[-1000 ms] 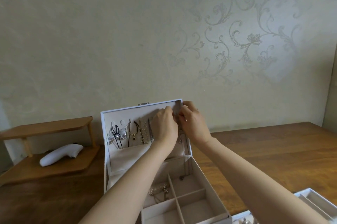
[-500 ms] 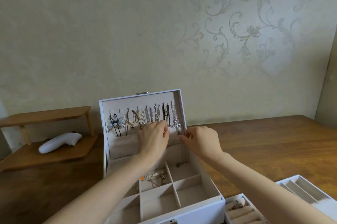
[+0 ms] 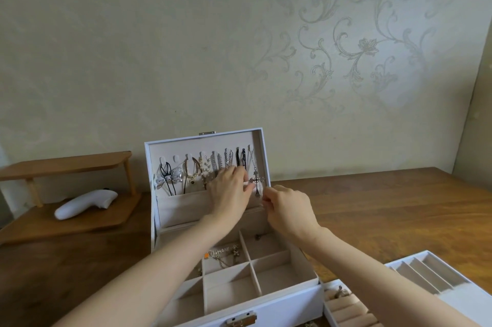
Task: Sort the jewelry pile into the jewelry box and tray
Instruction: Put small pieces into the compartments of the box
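Fingers [image 3: 235, 172] touch necklaces [image 3: 205, 166] in the jewelry box [image 3: 292, 302]; wooden table [image 3: 372, 206], floral wallpaper [image 3: 359, 47] behind

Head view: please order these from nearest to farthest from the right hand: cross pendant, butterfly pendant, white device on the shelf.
1. Cross pendant, hanging in the lid, just up-left of the right hand.
2. Butterfly pendant, at the lid's left end.
3. White device, on the wooden shelf, far left.
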Tool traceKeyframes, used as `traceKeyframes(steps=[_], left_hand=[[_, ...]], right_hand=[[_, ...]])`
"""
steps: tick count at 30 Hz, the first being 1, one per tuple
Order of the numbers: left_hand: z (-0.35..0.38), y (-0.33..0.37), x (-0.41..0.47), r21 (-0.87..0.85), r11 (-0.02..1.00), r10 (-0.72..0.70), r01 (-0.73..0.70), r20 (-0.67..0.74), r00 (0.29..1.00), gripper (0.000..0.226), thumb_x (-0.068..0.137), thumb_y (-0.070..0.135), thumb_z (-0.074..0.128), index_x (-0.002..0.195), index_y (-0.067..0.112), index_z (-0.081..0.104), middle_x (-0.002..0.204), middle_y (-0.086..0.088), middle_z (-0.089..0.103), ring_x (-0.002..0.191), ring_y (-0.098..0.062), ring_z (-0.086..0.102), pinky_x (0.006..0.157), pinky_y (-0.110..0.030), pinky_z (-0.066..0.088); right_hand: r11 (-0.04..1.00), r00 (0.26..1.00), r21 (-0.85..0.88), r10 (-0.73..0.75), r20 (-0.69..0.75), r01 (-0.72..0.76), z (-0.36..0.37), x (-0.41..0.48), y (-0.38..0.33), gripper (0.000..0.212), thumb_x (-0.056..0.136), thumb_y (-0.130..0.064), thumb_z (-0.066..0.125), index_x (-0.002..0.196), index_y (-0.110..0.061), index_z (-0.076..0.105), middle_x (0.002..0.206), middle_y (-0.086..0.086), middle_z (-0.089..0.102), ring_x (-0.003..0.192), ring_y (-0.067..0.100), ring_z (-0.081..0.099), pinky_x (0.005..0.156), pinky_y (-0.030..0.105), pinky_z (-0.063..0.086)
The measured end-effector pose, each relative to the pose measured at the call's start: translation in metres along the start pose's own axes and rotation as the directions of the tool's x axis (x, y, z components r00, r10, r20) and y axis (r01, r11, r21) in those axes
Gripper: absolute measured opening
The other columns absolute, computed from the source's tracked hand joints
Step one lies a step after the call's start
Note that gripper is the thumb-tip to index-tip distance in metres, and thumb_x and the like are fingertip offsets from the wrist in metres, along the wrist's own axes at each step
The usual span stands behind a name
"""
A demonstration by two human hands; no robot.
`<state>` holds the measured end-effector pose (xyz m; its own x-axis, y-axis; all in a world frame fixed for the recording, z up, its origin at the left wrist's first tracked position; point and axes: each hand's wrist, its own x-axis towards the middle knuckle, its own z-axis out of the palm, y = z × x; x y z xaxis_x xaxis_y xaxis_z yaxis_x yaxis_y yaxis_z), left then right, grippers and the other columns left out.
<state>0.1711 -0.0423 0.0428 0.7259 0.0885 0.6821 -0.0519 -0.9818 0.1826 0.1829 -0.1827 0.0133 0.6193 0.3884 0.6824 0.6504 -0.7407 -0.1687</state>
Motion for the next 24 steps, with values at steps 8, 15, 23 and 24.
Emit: traceKeyframes(steps=[8,15,23,24], left_hand=[[-0.002,0.015,-0.006,-0.449,0.823,-0.26,0.348,0.247,0.934,0.029,0.091,0.038,0.057,0.073,0.017,0.067,0.065,0.006,0.07,0.055,-0.007,0.06,0.061,-0.027,0.052],[-0.013,0.032,-0.005,-0.69,0.36,-0.336,0.628,0.532,0.777,0.011,0.086,0.013,0.067,0.078,0.006,0.067,0.065,0.001,0.063,0.035,0.002,0.042,0.037,-0.014,0.026],[-0.006,0.023,-0.007,-0.711,0.295,-0.382,0.638,0.524,0.761,0.017,0.089,0.015,0.064,0.072,0.012,0.063,0.064,0.0,0.061,0.049,-0.008,0.034,0.036,-0.015,0.025],[-0.007,0.024,-0.007,-0.709,0.301,-0.381,0.638,0.524,0.762,0.018,0.089,0.016,0.064,0.071,0.012,0.062,0.065,-0.001,0.061,0.049,-0.008,0.034,0.037,-0.015,0.025]], right_hand=[[0.824,0.939,0.454,0.269,0.213,-0.339,-0.012,-0.001,0.007,0.028,0.083,-0.022,0.069,0.06,-0.029,0.055,0.061,-0.009,0.059,0.06,0.006,0.051,0.061,0.026,0.041],[0.446,0.828,0.699,0.346,0.442,-0.559,-0.022,-0.002,0.01,0.014,0.08,-0.007,0.074,0.071,-0.001,0.064,0.048,0.002,0.059,0.038,0.01,0.05,0.041,0.022,0.04],[0.228,0.787,0.764,0.322,0.526,-0.604,-0.031,0.004,0.004,0.019,0.081,-0.014,0.074,0.084,-0.001,0.061,0.059,0.013,0.063,0.046,0.021,0.063,0.043,0.024,0.05],[0.245,0.793,0.766,0.336,0.508,-0.594,-0.031,0.003,0.003,0.021,0.081,-0.018,0.074,0.084,-0.001,0.062,0.058,0.013,0.063,0.045,0.021,0.062,0.042,0.024,0.049]])
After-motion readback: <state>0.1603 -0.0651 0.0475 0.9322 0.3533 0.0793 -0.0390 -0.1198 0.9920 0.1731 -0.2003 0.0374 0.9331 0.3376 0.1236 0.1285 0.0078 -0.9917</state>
